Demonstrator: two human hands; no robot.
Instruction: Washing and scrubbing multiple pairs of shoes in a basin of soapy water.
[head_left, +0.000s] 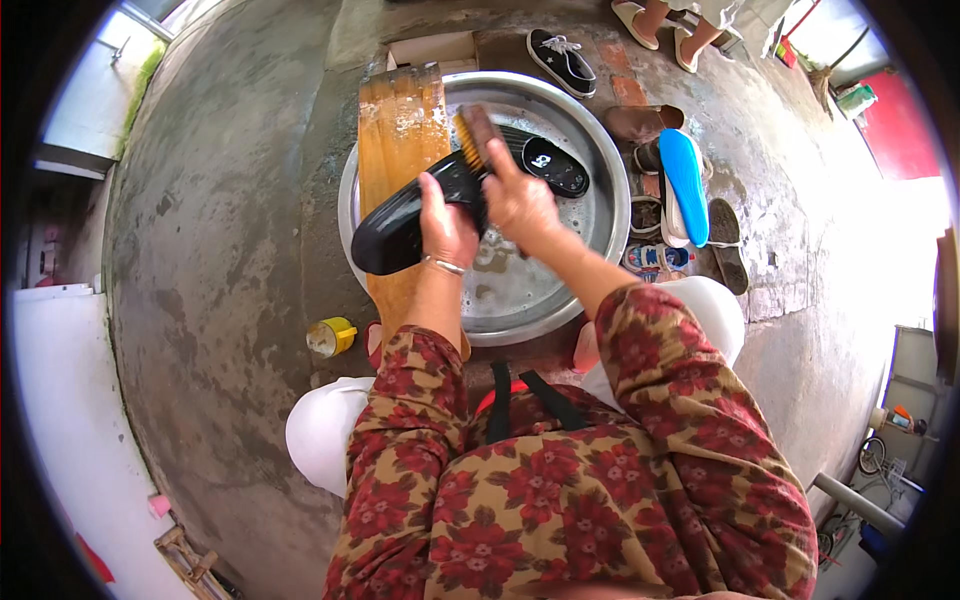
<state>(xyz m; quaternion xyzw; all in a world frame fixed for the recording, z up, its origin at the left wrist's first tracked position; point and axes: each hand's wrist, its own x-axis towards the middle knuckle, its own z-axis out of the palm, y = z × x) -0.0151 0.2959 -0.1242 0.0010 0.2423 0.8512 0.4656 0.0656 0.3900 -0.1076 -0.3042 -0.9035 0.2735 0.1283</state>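
My left hand (450, 234) grips a glossy wet black slipper (394, 225), its thumb on top, above a wooden washboard (401, 120). In my right hand (521, 199) is a wooden scrubbing brush (480, 129) with yellow bristles. The bristles meet the slipper or hover just over it; blur leaves the contact unclear. Another black slipper (555, 166) lies in a wide metal basin (616, 202), partly hidden by my right hand and the brush. Shallow, slightly sudsy water (517, 292) covers part of the basin's bottom. The washboard leans across the basin's left side.
Right of the basin are a blue insole (684, 187), a brown shoe (645, 122), small sneakers (654, 259) and a dark sole (727, 247). A black sneaker (561, 61) sits beyond the rim. At left stands a yellow mug (330, 337). Another person's feet (686, 49) are at upper right.
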